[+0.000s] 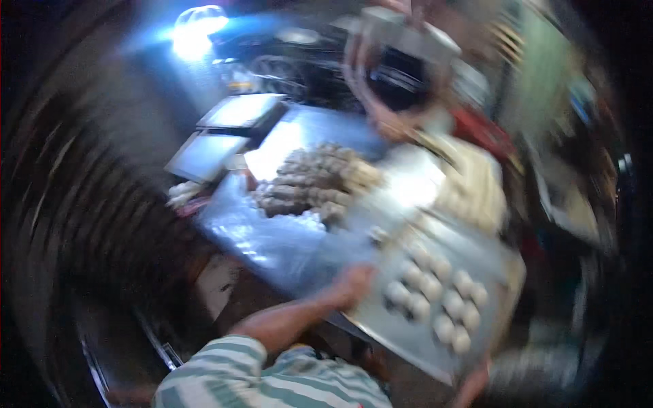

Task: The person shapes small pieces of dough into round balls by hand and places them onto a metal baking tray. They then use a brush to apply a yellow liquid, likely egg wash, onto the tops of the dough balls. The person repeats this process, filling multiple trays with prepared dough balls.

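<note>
A flat metal tray [398,340] is tilted across the picture at the lower right, with its near corner past the table edge. Several round white balls [430,287], which look like dough, lie on it in two groups. My left hand [357,284] is closed at the tray's left edge. At its lower right edge my right hand [477,381] grips the rim, with its fingers blurred and partly hidden. Beyond my left hand, a pile of brownish round pieces [306,180] sits in rows on the table. Motion smears the whole view.
Crumpled clear plastic sheeting [265,231] covers the table's near left part. Two pale flat boxes or pans [241,111] stand at its far left. Another person's arm [367,95] reaches in from across the table. Pale stacked trays [476,183] are at the right. A bright lamp [194,34] glares at the back.
</note>
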A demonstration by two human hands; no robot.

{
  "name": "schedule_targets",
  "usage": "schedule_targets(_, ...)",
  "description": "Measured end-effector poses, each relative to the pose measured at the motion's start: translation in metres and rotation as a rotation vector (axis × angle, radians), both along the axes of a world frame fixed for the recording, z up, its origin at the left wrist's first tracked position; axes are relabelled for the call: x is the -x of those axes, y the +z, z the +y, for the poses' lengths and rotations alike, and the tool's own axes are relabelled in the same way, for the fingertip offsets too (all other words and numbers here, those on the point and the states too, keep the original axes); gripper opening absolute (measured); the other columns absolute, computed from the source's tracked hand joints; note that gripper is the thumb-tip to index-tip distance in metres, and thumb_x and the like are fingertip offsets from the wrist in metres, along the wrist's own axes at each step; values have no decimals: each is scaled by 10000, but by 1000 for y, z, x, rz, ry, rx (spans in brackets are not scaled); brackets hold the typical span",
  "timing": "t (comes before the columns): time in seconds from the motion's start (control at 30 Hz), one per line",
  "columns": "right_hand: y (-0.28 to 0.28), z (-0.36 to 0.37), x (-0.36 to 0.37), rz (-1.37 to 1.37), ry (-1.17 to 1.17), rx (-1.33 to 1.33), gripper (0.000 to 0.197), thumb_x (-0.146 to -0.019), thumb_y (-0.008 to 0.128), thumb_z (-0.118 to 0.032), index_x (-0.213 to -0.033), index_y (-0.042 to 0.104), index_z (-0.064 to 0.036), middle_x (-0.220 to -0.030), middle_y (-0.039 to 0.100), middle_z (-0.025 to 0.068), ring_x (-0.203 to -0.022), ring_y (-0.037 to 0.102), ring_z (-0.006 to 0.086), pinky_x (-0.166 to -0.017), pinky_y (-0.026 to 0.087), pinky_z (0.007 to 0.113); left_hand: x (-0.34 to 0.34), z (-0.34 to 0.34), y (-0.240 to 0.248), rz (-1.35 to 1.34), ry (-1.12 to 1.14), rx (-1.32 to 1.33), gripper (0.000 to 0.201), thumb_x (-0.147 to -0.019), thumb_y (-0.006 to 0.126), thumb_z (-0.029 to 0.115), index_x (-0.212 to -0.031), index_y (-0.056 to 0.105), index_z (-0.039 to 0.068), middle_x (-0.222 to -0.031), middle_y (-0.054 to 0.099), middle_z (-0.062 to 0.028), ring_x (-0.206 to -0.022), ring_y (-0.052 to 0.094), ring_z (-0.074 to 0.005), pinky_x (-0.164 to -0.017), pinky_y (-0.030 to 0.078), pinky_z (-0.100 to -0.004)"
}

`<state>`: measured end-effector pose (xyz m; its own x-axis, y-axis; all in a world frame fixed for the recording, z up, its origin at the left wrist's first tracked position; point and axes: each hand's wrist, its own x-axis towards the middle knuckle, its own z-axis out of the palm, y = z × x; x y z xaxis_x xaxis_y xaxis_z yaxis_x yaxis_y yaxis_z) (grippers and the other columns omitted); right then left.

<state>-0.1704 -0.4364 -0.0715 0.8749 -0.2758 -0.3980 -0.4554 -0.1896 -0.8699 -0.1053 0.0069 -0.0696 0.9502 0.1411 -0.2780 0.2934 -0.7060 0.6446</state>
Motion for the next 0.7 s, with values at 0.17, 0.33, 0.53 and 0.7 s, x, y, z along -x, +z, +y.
schedule_targets(0.17, 56, 84, -61, -89, 150, -69, 595, -1096, 534, -455, -1490, 553, -10, -1420, 623, 195, -1318, 565, 263, -1096, 466, 415, 100, 13, 55, -107, 292, 784, 508, -1050, 637, 385, -1407, 561, 32, -1177, 662, -106, -1127, 632, -221, -994, 503, -397)
schedule_targets(0.33, 112, 207, -131, -238, 430, -260, 615, -1099, 500, -481, -1537, 510, -50, -1481, 575, 197, -1372, 529, 286, -1106, 480, 425, 217, 133, 99, -373, 337, 1648, 507, -942, 708, 229, -1387, 581, 22, -1135, 682, -105, -1080, 648, -169, -969, 517, -347)
schedule_targets(0.53, 156, 414, -204, -302, 749, -695, 619, -1088, 498, -516, -1528, 503, -81, -1380, 572, 158, -1252, 536, 269, -1003, 516, 401, 368, 263, 57, -995, 112, 1561, 277, -974, 709, 240, -1121, 725, 6, -1170, 722, -131, -1150, 669, -212, -1011, 515, -381)
schedule_targets(0.7, 115, 605, -128, -460, 899, -729, 511, -1047, 605, -479, -1272, 650, -22, -893, 728, 78, -706, 689, 179, -654, 579, 313, 483, 297, 149, -1304, 728, 821, 391, -898, 716, 103, -1271, 652, 4, -1201, 704, -131, -1227, 645, -286, -1089, 507, -460)
